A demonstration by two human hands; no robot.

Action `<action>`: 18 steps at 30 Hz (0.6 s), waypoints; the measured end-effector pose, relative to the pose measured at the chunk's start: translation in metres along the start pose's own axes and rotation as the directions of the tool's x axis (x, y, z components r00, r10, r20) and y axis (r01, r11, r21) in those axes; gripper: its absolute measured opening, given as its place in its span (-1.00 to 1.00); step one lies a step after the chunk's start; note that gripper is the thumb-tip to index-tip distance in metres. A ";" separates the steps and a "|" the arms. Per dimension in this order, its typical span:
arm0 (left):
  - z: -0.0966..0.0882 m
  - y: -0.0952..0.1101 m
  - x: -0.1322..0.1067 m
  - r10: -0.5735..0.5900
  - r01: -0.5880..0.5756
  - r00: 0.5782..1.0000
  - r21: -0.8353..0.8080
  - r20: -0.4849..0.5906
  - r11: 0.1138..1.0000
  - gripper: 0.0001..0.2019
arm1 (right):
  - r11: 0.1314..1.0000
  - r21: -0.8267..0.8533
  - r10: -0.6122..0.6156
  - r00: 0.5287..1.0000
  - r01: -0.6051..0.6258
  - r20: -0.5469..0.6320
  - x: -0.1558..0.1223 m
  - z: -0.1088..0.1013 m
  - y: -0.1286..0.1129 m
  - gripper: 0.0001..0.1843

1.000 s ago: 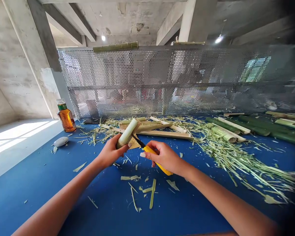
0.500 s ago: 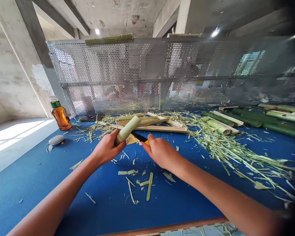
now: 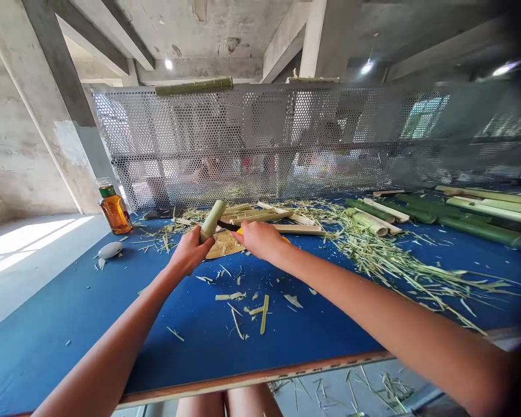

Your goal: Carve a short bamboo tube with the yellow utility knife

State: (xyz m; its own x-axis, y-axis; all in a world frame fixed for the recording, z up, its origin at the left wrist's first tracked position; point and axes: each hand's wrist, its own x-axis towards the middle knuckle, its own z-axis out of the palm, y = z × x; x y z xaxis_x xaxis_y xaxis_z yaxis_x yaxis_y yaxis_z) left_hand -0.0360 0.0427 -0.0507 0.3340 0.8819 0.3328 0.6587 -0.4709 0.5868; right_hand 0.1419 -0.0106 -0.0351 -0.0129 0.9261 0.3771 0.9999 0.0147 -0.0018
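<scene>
My left hand (image 3: 190, 250) is closed around the lower end of a pale green piece of bamboo (image 3: 213, 219), which tilts up and away from me. In my right hand (image 3: 260, 238) is a knife (image 3: 228, 226) with a dark blade and a yellow handle, mostly covered by my fingers. The blade points left and its tip meets or lies just behind the bamboo; I cannot tell which. Beneath and beyond the hands lies a flat tan piece (image 3: 226, 245). Pale shavings (image 3: 264, 314) are scattered on the blue table (image 3: 191, 347) in front of me.
An amber bottle (image 3: 115, 213) and a grey computer mouse (image 3: 110, 250) stand at the left. Split bamboo strips (image 3: 301, 229) lie behind my hands, with a heap of shavings (image 3: 373, 255) to the right. Green bamboo pieces (image 3: 488, 230) lie far right. A perforated metal screen (image 3: 260, 133) closes the back.
The bamboo has turned more upright in my left hand. My right hand with the knife has moved left and slightly away from me. The view has shifted, showing the table's front edge and my legs.
</scene>
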 end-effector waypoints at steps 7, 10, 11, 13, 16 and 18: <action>0.001 -0.008 0.004 -0.090 0.089 0.996 -0.104 -0.005 0.991 -0.83 | 1.000 0.012 0.025 0.999 -0.025 -0.021 0.019 0.015 -0.017 -0.47; 0.002 -0.003 -0.002 -0.104 0.106 0.994 -0.196 0.020 0.975 -0.86 | 0.982 0.067 0.181 0.983 -0.179 -0.027 0.040 0.015 0.013 -0.52; 0.001 -0.002 -0.004 -0.087 0.091 0.996 -0.232 0.027 0.968 -0.86 | 0.942 0.093 0.322 0.946 -0.323 0.033 0.047 0.012 0.032 -0.56; -0.002 0.001 -0.007 -0.072 0.073 0.997 -0.336 0.014 0.939 -0.86 | 0.820 0.126 0.561 0.828 -0.559 0.023 0.058 0.004 0.074 -0.60; -0.008 0.004 -0.005 -0.145 0.121 0.989 -0.607 0.009 0.786 -0.86 | 0.716 0.291 0.682 0.726 -0.635 -0.094 0.063 -0.007 0.120 -0.60; -0.011 0.004 -0.003 -0.159 0.147 0.985 -0.763 0.058 0.630 -0.82 | 0.604 0.566 0.694 0.719 -0.561 -0.028 0.059 -0.011 0.118 -0.64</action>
State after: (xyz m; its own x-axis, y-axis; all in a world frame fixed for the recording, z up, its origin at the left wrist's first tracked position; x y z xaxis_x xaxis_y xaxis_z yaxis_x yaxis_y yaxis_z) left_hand -0.0414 0.0374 -0.0414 0.2634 0.9455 0.1915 -0.0506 -0.1847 0.9815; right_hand 0.2592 0.0413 -0.0034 0.6849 0.6658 0.2960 0.6072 -0.2968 -0.7371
